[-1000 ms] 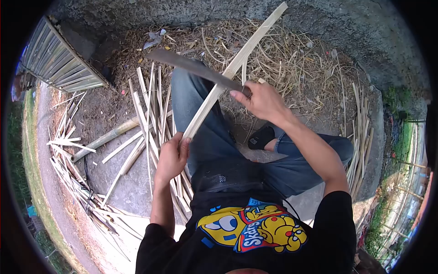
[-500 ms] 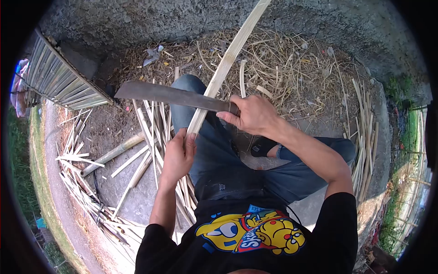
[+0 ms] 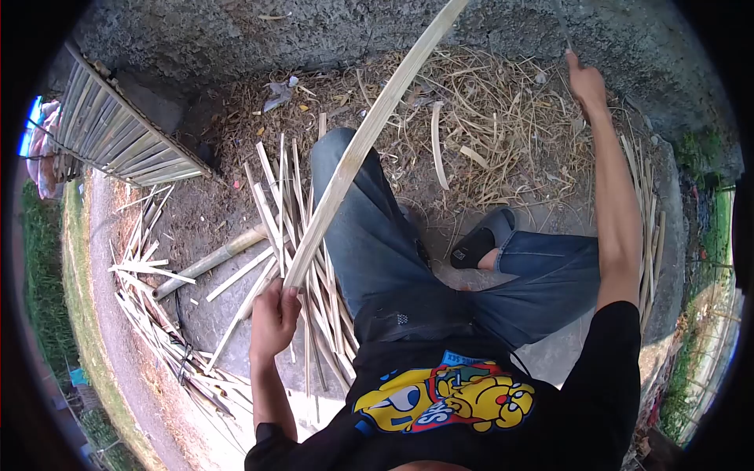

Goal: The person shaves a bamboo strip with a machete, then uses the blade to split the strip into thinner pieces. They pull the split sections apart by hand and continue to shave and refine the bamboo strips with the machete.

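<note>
A long pale bamboo strip [image 3: 361, 149] slants up and away over my bent knee. My left hand [image 3: 273, 320] is closed around its near end, thumb on top. Out at the upper right, my right hand [image 3: 587, 85] grips the handle of a machete [image 3: 562, 23]. The blade points up toward the wall, seen nearly edge-on and partly cut off by the view's dark border. Blade and strip are well apart.
Split bamboo strips [image 3: 267, 212] lie beside my knee, with more strips [image 3: 650, 235] at the right. A bamboo pole [image 3: 210, 262] rests on the ground. Curled shavings [image 3: 518, 141] cover the floor before a rough wall [image 3: 353, 31]. A slatted bamboo panel [image 3: 129, 125] leans at the left.
My right hand has swung the machete off the strip, far up and right. My left hand has drawn down and left with the strip's near end.
</note>
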A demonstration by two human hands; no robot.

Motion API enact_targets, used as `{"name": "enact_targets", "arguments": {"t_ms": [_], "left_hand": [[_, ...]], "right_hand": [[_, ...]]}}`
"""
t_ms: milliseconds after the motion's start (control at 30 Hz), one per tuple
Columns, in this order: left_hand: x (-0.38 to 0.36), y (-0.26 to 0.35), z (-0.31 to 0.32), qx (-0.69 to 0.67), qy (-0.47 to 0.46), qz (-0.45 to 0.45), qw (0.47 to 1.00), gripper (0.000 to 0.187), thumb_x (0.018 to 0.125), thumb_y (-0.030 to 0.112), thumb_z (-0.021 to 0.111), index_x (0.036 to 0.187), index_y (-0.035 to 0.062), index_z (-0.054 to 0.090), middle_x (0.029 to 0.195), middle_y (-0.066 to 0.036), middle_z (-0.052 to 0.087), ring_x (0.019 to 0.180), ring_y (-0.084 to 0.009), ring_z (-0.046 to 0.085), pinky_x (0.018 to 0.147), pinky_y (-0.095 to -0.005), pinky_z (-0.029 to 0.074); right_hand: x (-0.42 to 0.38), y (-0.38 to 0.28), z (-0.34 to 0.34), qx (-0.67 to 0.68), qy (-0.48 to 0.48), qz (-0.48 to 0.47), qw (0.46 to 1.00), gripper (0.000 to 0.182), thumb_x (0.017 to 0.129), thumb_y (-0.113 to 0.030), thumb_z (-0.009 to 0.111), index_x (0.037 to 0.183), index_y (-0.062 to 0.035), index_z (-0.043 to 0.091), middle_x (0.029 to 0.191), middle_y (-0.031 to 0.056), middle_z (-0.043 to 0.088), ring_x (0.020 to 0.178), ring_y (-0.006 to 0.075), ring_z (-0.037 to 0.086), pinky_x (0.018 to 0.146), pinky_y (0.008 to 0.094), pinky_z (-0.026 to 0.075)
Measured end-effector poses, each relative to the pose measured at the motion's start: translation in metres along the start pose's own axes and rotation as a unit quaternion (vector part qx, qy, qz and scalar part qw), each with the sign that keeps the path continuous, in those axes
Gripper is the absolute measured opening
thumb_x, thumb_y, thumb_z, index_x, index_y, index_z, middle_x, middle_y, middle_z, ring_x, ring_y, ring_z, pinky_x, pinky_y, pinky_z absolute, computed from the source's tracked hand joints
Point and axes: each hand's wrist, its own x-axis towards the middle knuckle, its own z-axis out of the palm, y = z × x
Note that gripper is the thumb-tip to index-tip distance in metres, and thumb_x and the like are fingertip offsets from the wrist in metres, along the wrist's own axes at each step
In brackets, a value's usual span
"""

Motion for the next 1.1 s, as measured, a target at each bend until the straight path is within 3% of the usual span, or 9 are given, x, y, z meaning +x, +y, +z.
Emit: {"name": "enact_targets", "arguments": {"t_ms": [33,100,233,300,433,567,700,967,1100], "left_hand": [[-0.012,-0.004,-0.003,0.008,0.016,-0.02,1.0,0.028,0.104,0.019,0.051,0.086,-0.0013,0.057,0.054,-0.008,0.054,0.047,-0.016,0.052,0.047,-0.0343,0.039],[-0.01,-0.003,0.007,0.007,0.04,-0.037,0.998,0.027,0.104,0.018,0.051,0.086,-0.0018,0.057,0.054,-0.011,0.053,0.047,-0.0186,0.054,0.048,-0.0356,0.04],[0.04,0.005,0.039,0.017,0.04,0.008,0.999,0.026,0.104,0.016,0.05,0.089,-0.0027,0.059,0.054,-0.013,0.054,0.047,-0.0227,0.055,0.048,-0.0364,0.041],[0.057,0.01,0.051,0.021,0.029,0.02,0.999,0.027,0.104,0.018,0.051,0.089,-0.0027,0.06,0.055,-0.01,0.054,0.046,-0.0188,0.053,0.048,-0.0353,0.04],[0.073,0.01,0.065,-0.026,0.007,0.035,0.999,0.033,0.106,0.026,0.05,0.09,-0.0016,0.061,0.058,-0.002,0.052,0.049,-0.0095,0.046,0.047,-0.0316,0.038],[0.07,0.005,0.068,-0.145,-0.012,-0.097,0.984,0.039,0.108,0.033,0.047,0.089,0.001,0.059,0.057,0.002,0.047,0.046,-0.005,0.042,0.043,-0.0238,0.033],[0.058,-0.008,0.053,-0.374,-0.125,-0.228,0.89,0.042,0.107,0.042,0.045,0.087,0.0061,0.054,0.054,0.002,0.039,0.037,-0.0061,0.028,0.034,-0.0244,0.02],[0.078,-0.009,0.055,-0.51,-0.17,-0.257,0.803,0.041,0.106,0.042,0.046,0.086,0.0069,0.05,0.054,0.004,0.032,0.037,-0.005,0.024,0.032,-0.0224,0.017],[0.062,-0.01,0.055,-0.516,-0.182,-0.266,0.794,0.042,0.107,0.043,0.045,0.085,0.0076,0.05,0.053,0.004,0.032,0.036,-0.0049,0.023,0.031,-0.0228,0.016]], "right_hand": [[0.025,0.028,-0.008,0.055,0.054,0.072,0.994,0.076,0.099,-0.064,0.044,0.069,0.0029,0.061,0.053,0.0056,0.051,0.047,0.0219,0.054,0.049,0.0401,0.038],[0.024,0.047,-0.021,0.152,0.066,0.041,0.985,0.073,0.097,-0.066,0.048,0.072,0.0016,0.061,0.053,0.0034,0.049,0.045,0.0172,0.051,0.047,0.0362,0.037],[-0.089,0.002,-0.009,0.254,-0.083,-0.059,0.962,0.063,0.095,-0.063,0.056,0.074,-0.004,0.062,0.054,-0.0031,0.044,0.046,0.0058,0.046,0.044,0.0232,0.033],[-0.149,-0.028,0.01,0.171,-0.144,-0.112,0.968,0.065,0.095,-0.064,0.056,0.075,-0.0026,0.062,0.054,0.0,0.047,0.047,0.01,0.049,0.046,0.029,0.037],[-0.222,-0.057,0.076,0.067,-0.224,-0.281,0.931,0.066,0.092,-0.064,0.06,0.077,0.0002,0.066,0.058,0.0152,0.06,0.057,0.0322,0.063,0.055,0.0439,0.048],[-0.284,-0.074,0.132,0.041,-0.275,-0.337,0.9,0.066,0.091,-0.069,0.054,0.083,-0.0038,0.062,0.058,0.0198,0.061,0.064,0.0428,0.067,0.059,0.0519,0.054],[-0.283,-0.08,0.146,0.006,-0.244,-0.433,0.868,0.068,0.089,-0.075,0.05,0.086,-0.008,0.063,0.057,0.0171,0.061,0.065,0.0396,0.069,0.056,0.0495,0.054],[-0.259,-0.104,0.147,0.012,-0.204,-0.4,0.893,0.067,0.092,-0.072,0.049,0.081,-0.0069,0.062,0.054,0.015,0.059,0.058,0.0373,0.067,0.054,0.0475,0.054],[-0.246,-0.095,0.138,-0.075,-0.235,-0.484,0.839,0.072,0.092,-0.074,0.044,0.085,-0.0054,0.066,0.06,0.0167,0.063,0.065,0.0369,0.07,0.055,0.0466,0.056]]}}
